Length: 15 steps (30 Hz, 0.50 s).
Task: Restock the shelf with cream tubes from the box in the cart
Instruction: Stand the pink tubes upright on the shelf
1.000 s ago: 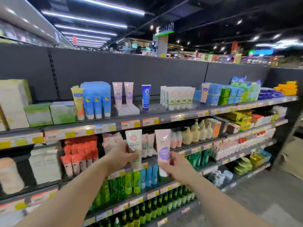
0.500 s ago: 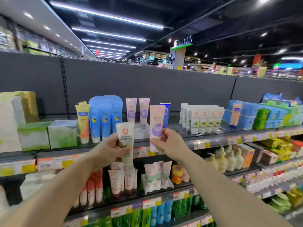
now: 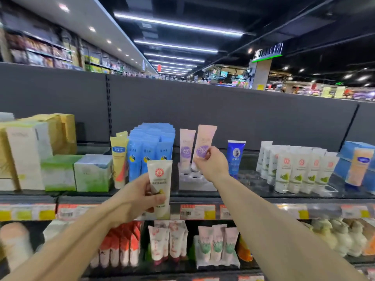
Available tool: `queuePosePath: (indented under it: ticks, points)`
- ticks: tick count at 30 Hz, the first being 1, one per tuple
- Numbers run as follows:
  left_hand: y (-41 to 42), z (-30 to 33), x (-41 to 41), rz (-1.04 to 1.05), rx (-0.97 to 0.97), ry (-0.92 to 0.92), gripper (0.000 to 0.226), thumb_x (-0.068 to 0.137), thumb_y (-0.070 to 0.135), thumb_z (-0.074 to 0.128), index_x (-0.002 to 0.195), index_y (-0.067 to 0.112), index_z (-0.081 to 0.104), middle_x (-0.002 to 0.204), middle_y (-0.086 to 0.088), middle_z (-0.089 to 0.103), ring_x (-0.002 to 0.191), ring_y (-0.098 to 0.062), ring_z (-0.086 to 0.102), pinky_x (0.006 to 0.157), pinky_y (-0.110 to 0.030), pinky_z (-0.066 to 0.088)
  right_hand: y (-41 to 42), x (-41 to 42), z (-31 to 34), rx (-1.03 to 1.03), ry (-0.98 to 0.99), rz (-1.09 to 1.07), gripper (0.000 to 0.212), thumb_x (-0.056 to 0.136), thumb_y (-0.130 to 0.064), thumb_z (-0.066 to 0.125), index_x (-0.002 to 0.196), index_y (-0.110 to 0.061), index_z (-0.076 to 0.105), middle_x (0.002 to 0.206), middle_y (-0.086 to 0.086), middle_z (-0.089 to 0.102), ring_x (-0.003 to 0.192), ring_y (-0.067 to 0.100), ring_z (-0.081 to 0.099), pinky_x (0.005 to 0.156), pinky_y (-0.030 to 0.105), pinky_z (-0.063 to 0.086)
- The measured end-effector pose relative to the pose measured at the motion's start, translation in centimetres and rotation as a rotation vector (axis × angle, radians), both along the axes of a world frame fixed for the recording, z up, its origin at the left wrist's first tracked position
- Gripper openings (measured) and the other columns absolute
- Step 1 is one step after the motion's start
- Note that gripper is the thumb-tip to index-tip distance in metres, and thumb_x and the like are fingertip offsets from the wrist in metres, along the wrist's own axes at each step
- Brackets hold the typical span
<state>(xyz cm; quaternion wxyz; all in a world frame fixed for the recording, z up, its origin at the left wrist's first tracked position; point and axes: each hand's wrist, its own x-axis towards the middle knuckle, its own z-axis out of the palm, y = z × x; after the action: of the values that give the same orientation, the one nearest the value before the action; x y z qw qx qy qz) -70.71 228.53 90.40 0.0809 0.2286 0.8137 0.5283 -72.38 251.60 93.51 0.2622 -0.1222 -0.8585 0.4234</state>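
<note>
A person's right hand [image 3: 213, 166] pinched a pink tube [image 3: 204, 143] above the white tray [image 3: 195, 180] on the top shelf [image 3: 253, 199], likely about to slot it in, while the left hand [image 3: 140, 196] gripped a cream tube [image 3: 159, 185] left of the tray.

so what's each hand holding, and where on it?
Left hand grips the white tube round its lower half. Right hand pinches the pink tube near its lower end.
</note>
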Motion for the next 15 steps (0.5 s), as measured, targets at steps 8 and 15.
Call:
queuePosePath:
  ticks: [8,15]
  points:
    - [-0.4,-0.9,-0.3,-0.061,0.103,-0.058,0.028,0.073,0.019,0.074,0.094,0.033,0.064,0.091,-0.014,0.067,0.091,-0.031,0.069,0.081,-0.054,0.057,0.4,-4.0,-1.4,-0.028,-0.100,-0.042,0.033,0.088,-0.026,0.070,0.118,-0.017,0.058,0.117,0.001,0.064,0.102,0.019,0.059,0.081,0.029,0.045]
    - [-0.2,-1.0,-1.2,-0.052,0.078,-0.069,0.031,0.080,0.016,0.075,0.104,0.030,0.062,0.103,-0.012,0.070,0.096,-0.028,0.069,0.084,-0.051,0.057,0.7,-5.0,-1.5,0.125,-0.171,-0.056,0.032,0.089,-0.028,0.068,0.115,-0.015,0.053,0.117,0.005,0.061,0.103,0.020,0.059,0.083,0.033,0.050]
